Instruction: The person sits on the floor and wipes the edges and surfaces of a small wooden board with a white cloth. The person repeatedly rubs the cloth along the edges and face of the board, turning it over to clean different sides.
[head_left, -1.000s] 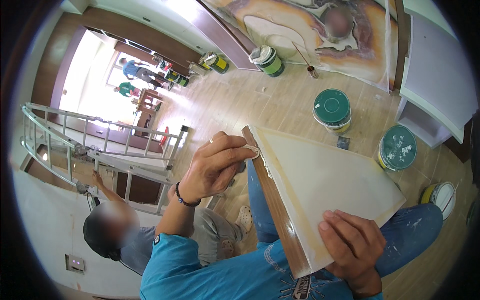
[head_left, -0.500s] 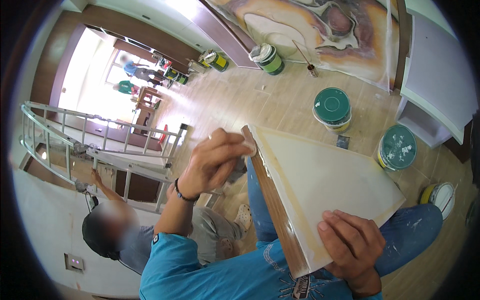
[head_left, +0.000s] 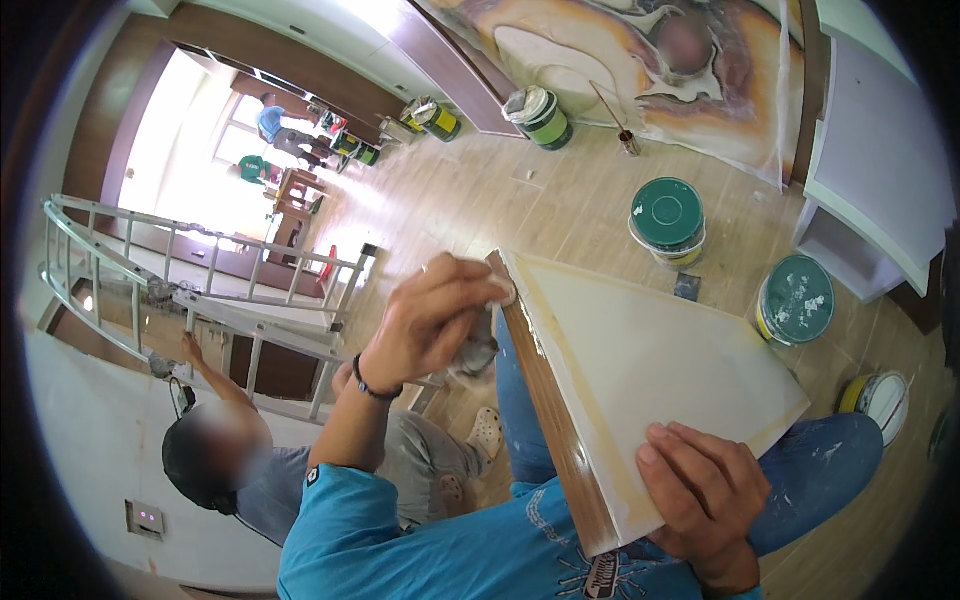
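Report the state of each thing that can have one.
Panel: tilted; brown edge streaked white
Left hand: pinching a pale scrap
Right hand: holding the panel
Upper green-lidded bucket: closed
Lower green-lidded bucket: closed, lid splotched white
Jeans: spotted white
Ladder: spread open

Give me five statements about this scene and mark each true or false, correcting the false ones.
1. The right hand grips the white panel. True.
2. The left wrist is bare. False: a dark beaded bracelet is on it.
3. The left hand holds a pale cloth at the brown wood-grain edge. True.
4. The white-splotched bucket lid is red. False: that lid is green.
5. The metal ladder stands to the person's left. True.
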